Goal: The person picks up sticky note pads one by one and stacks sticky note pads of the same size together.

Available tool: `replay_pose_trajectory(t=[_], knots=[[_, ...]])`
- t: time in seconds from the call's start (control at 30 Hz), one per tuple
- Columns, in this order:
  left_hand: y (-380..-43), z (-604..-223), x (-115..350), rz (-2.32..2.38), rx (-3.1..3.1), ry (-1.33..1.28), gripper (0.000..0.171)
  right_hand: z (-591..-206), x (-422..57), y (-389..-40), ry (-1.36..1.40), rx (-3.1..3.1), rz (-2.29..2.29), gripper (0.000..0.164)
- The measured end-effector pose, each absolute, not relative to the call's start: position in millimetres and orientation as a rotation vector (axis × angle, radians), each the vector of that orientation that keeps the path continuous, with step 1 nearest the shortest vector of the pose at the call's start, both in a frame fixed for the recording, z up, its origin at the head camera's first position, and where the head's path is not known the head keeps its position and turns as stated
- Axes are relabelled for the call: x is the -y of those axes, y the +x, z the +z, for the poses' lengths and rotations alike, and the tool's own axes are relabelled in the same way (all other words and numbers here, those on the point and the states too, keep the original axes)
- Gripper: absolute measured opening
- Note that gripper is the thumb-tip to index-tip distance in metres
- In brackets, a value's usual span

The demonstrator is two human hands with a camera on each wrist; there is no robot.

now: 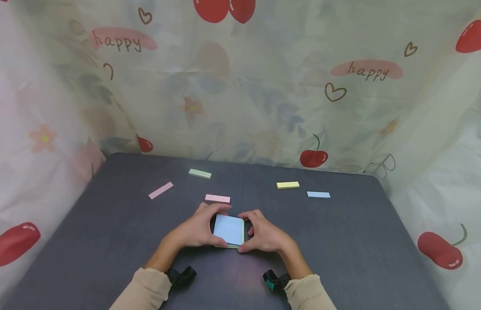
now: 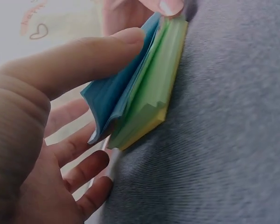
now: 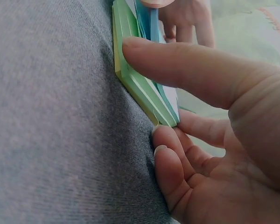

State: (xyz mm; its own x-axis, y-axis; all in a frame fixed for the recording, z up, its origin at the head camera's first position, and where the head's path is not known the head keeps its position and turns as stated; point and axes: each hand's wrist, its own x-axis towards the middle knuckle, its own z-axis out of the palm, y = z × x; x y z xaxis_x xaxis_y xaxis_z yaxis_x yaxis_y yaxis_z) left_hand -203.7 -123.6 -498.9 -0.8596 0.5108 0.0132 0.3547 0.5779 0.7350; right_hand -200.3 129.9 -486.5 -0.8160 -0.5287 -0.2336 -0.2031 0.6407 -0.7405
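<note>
A square stack of sticky notes [image 1: 229, 229] sits on the dark table between both hands, a pale blue pad uppermost. In the left wrist view its layers show blue pads [image 2: 114, 91] over green [image 2: 151, 86], with yellow at the bottom; the blue sheets are fanned and wavy at one corner. My left hand [image 1: 197, 227] grips the stack from the left, thumb on the near edge by the blue sheets. My right hand [image 1: 266, 234] holds it from the right, thumb against the green layer in the right wrist view, fingertips at the far corner.
Several narrow note strips lie beyond the hands: pink [image 1: 160, 190], pale green [image 1: 200, 174], another pink [image 1: 218, 199], yellow [image 1: 288, 185] and blue [image 1: 318, 195]. A printed curtain [image 1: 248, 107] hangs behind and beside the table [image 1: 341, 241].
</note>
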Motion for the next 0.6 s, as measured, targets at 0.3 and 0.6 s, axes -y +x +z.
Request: replay_pose_trajectory(t=[0.3,0.6], knots=[[-200.4,-502.0,116.8,1.041,-2.669,0.752,0.100,-486.2,-128.7,-199.5,-0.559,-2.447,-0.998,0.085],[-199.3,-499.5,119.3,0.998,-2.636,0.739,0.107,-486.0,-128.7,-199.6,-0.567,-2.456,-0.984,0.080]])
